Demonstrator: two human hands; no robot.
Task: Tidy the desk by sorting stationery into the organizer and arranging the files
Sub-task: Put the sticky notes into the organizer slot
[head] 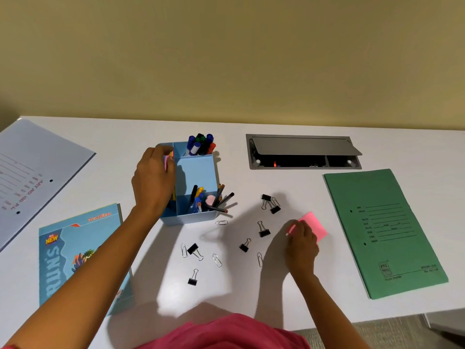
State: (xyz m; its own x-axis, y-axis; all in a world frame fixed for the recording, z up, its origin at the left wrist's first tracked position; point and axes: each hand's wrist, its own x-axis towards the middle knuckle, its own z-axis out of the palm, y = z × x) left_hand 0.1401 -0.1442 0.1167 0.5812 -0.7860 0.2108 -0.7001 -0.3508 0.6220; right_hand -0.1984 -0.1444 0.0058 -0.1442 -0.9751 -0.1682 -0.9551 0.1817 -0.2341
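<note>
Nearest the body, on the white bench (251, 152), binder clips (193, 280) and paper clips (217, 259) lie scattered, unsorted. Booklet (83, 253) lies at near left.

Right hand (302, 245) rests on the near corner of the pink pad (314, 226), fingers (293, 226) curled together over its edge; pad flat on bench, just left of the green file (382, 233). Whether it is pinched or only touched, cannot tell.

Left hand (153, 182) is at the left side of the blue organizer (195, 170), fingers closed on something pink at the left compartment's rim; item mostly hidden, likely another pad.

Beyond: markers (201, 144) upright in the rear compartment, pens and pencils in the front right one, middle bay looks empty. Pale file (32, 167) at far left; cable hatch (302, 152) open at the back.

Judgement on step: lower the left item straight into its slot without nudging the organizer. For the right pad, slide a thumb beneath the corner, lift level, and clear the clips. Clips remain, files unarranged.
</note>
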